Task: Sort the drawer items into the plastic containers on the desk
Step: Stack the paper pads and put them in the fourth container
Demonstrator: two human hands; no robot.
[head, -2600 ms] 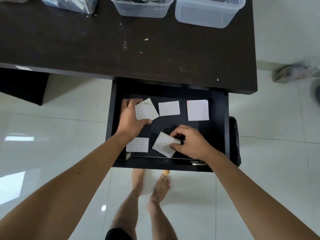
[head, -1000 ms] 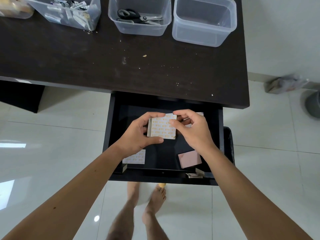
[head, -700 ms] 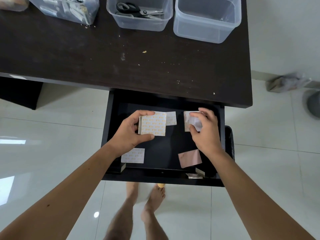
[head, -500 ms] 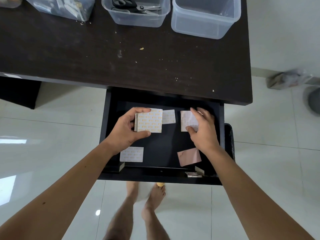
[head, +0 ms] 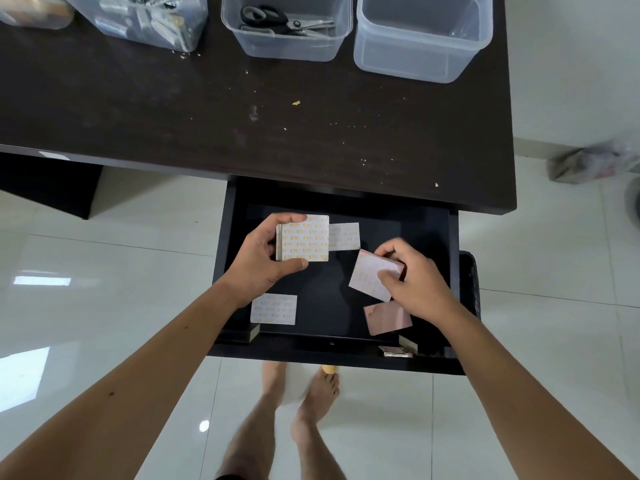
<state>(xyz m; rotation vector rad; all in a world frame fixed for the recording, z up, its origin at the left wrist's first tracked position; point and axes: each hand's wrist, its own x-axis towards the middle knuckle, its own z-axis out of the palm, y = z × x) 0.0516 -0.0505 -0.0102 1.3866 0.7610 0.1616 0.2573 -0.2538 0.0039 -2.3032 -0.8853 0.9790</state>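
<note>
Over the open black drawer (head: 446,363), the left hand (head: 263,261) has its grip closed on a stack of white square pads printed in orange (head: 304,237), thumb below, fingers above. Below that grip a single printed white pad (head: 273,309) lies flat; just right of it lies another (head: 344,236). The right hand (head: 414,282) pinches a tilted white pad (head: 369,278), with a pink pad (head: 387,318) lying below its grip. Beyond both, clear plastic containers (head: 422,60) stand on the dark bench (head: 173,109).

both hands (head: 263,261) grip pads (head: 304,237) over open drawer (head: 453,237).
</note>
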